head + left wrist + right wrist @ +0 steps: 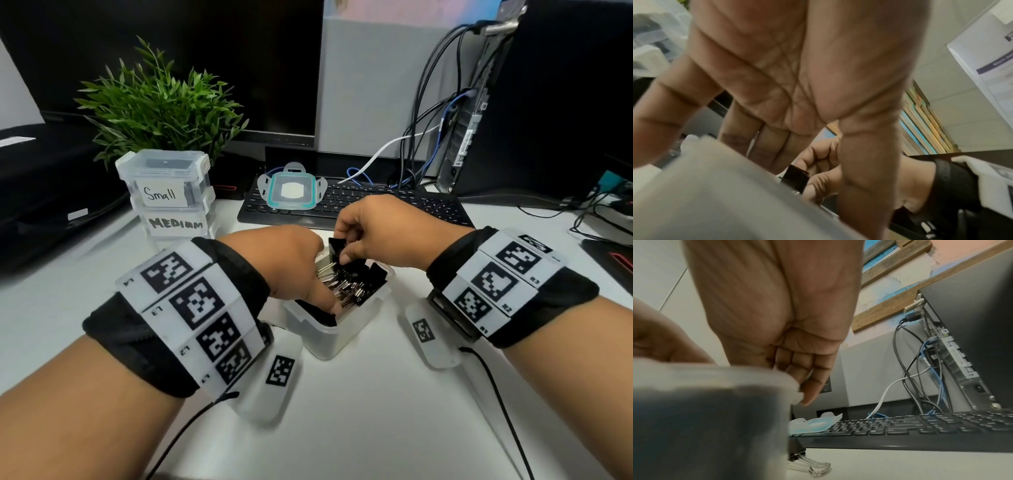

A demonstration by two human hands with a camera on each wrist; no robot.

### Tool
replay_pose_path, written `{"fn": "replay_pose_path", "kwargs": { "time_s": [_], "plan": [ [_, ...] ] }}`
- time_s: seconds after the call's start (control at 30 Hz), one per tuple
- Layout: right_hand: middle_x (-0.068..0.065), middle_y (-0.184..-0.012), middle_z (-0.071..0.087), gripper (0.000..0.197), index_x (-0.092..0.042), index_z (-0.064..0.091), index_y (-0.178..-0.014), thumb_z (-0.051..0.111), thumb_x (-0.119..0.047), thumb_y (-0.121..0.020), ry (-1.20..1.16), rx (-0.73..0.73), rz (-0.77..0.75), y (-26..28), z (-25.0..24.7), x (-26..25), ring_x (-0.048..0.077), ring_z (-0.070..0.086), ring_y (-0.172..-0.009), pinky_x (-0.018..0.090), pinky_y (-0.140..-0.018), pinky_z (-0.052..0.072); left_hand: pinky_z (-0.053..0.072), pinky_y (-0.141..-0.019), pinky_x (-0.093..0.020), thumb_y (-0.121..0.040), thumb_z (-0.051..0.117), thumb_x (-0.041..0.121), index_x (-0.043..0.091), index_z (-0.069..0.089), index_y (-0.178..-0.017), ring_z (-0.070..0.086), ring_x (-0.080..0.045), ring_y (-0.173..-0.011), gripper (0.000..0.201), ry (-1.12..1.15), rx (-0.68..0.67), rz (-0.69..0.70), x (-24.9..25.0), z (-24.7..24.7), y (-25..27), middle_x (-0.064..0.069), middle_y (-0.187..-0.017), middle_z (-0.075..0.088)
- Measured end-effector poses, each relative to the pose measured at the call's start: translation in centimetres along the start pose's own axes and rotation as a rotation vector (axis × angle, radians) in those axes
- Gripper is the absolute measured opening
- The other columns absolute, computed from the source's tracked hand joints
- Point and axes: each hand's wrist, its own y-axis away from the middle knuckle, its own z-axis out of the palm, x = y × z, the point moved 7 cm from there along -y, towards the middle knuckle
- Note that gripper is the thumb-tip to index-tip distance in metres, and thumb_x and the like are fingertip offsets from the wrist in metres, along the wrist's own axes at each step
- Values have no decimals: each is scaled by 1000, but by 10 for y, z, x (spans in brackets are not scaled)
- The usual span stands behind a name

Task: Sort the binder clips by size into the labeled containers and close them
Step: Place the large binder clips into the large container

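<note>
Black steel binder clips (356, 282) with silver wire handles fill the open translucent container (334, 337) at desk centre, piled close to the rim. Judgement: each clip is light, rigid and springy; the handles tangle in a heap, so best to pinch one by its black body or a single handle loop and lift straight up, otherwise neighbours likely come along. Right hand (380, 233) has thumb and fingers curled, pinching one black clip (337, 248) just above the pile at the container's far edge. Left hand (294, 270) reaches down into the pile with fingers mostly extended; the left wrist view shows the palm open and a sliver of wire between the fingers, but I can't tell if it's actually gripping anything. Container wall is thin plastic and looks light, so it could slide if a snagged clip is yanked. One stray clip (809, 465) lies on the desk beside the container, right wrist view. Its lid (291, 190), teal-sealed, sits on the keyboard (394, 205) behind. Small box (164, 174) stacked on Medium box (176, 222), both lidded, at far left, in front of the plant (157, 102). Open white desk (376, 411) in front and to either side; cables (428, 137) and PC tower crowd the far right.
</note>
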Motion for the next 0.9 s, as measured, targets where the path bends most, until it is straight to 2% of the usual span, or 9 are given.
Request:
{"fn": "replay_pose_path", "kwargs": {
  "time_s": [0.07, 0.17, 0.23, 0.37, 0.47, 0.57, 0.63, 0.73, 0.9],
  "plan": [
    [-3, -80, 69, 23, -13, 68, -93, 80, -19, -74, -31, 26, 24, 2, -2, 5, 12, 62, -75, 18, -64, 44, 46, -95, -36, -72, 71, 49, 23, 41, -136, 55, -19, -107, 75, 63, -10, 23, 0, 2, 0, 3, -118, 59],
    [1, -82, 71, 23, -11, 69, -91, 79, -21, -74, -35, 40, 39, 5, -2, 9, 15, 65, -77, 23, -70, 48, 48, -87, -31, -80, 64, 33, 28, 36, -139, 55, -18, -98, 66, 127, -16, 84, 4, 7, 1, 4, -107, 60],
    [0, -80, 70, 19, -13, 66, -88, 78, -22, -76, -54, 31, 47, 5, 0, 11, 15, 64, -75, 24, -68, 48, 47, -82, -28, -83, 60, 26, 31, 36, -138, 56, -16, -95, 61, 157, -24, 116, 6, 9, 1, 4, -107, 60],
    [-8, -76, 59, 18, -21, 58, -90, 73, -27, -81, -22, 5, 61, 5, 4, 13, 10, 56, -70, 23, -60, 43, 48, -89, -33, -85, 57, 19, 31, 37, -137, 57, -17, -100, 57, 231, -23, 157, 4, 8, 2, 2, -112, 59],
    [-9, -73, 53, 22, -24, 55, -100, 70, -28, -84, -11, -1, 50, 8, 7, 12, 5, 50, -65, 22, -57, 38, 46, -70, -21, -85, 57, 14, 38, 32, -140, 56, -8, -78, 64, 327, -32, 170, 0, 10, 1, 9, -92, 60],
    [-7, -79, 52, 25, -28, 52, -104, 68, -30, -85, 34, -3, 58, 11, 8, 12, 12, 52, -73, 27, -64, 42, 32, -51, -7, -86, 58, 18, 34, 35, -136, 44, 4, -61, 58, 295, 42, 138, -8, 6, -1, 19, -73, 47],
    [-7, -80, 53, 26, -27, 51, -102, 69, -33, -84, 66, 5, 66, 13, 6, 13, 13, 52, -75, 27, -65, 42, 31, -56, -8, -85, 59, 25, 32, 41, -131, 44, 3, -67, 50, 232, 108, 115, -13, 1, 0, 20, -78, 46],
    [-11, -75, 53, 25, -24, 55, -99, 70, -34, -82, 59, 11, 43, 16, 1, 12, 6, 50, -68, 24, -58, 39, 33, -66, -17, -84, 59, 31, 35, 45, -130, 47, -9, -83, 47, 131, 125, 95, -13, -2, 0, 14, -93, 49],
    [-7, -72, 60, 17, -21, 56, -93, 68, -29, -85, -26, -20, 31, 21, -3, 14, 16, 63, -58, 26, -54, 51, 29, -57, -11, -84, 57, 32, 35, 46, -129, 46, -10, -87, 47, 86, 129, 94, -11, -3, -3, 13, -97, 49]
  ]
}}
